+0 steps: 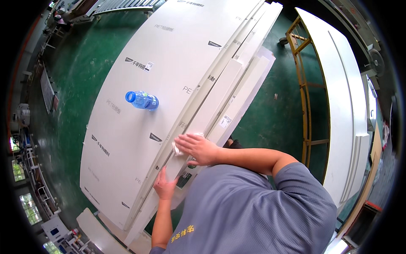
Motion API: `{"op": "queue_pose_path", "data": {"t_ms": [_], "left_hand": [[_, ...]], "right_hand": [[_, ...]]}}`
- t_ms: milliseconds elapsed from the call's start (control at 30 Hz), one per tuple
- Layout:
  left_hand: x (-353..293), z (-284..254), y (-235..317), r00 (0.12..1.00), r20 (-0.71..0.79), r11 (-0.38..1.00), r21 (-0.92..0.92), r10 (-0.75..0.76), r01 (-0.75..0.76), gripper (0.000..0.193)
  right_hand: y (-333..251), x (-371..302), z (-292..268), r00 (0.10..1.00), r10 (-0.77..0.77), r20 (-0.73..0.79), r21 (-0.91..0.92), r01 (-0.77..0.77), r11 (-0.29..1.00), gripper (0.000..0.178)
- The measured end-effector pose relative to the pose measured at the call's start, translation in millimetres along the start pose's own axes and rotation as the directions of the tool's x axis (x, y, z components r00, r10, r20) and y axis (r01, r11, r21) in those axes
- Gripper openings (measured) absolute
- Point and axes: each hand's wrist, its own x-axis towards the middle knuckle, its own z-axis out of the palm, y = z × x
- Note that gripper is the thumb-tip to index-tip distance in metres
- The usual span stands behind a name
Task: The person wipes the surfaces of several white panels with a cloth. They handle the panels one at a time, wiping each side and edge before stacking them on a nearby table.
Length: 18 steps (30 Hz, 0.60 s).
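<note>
My right hand point(197, 149) lies over a crumpled white cloth point(176, 149), pressing it against a long narrow white panel point(220, 91). Part of the cloth sticks out past the fingertips; the palm hides the rest. Lower down on the same panel, my left hand point(165, 186) holds its edges, thumb on one side and fingers on the other. This narrow panel rests on a stack of long white boards, beside a wide white printed board point(139, 114). A clear blue plastic bottle point(146, 100) with a blue cap lies or stands on the wide board; which, I cannot tell.
Right of the stack, across a green floor point(270, 101), more long white panels point(342, 106) lie on a yellow metal frame point(305, 97) with a wheel. A standing fan point(375, 59) is at the far right. A roller conveyor point(122, 5) runs along the back left.
</note>
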Motion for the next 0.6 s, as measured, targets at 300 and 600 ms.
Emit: {"op": "queue_pose_path", "data": {"t_ms": [300, 600], "left_hand": [[-3, 3, 1, 1.000, 0.000, 0.996, 0.089, 0.013, -0.013, 0.078], [-4, 7, -1, 1.000, 0.020, 0.992, 0.125, -0.013, 0.011, 0.077]], "right_hand": [[263, -8, -128, 0.679, 0.649, -0.344, -0.184, -0.726, 0.662, 0.093], [277, -4, -132, 0.632, 0.642, -0.434, -0.100, -0.742, 0.663, 0.102]]}}
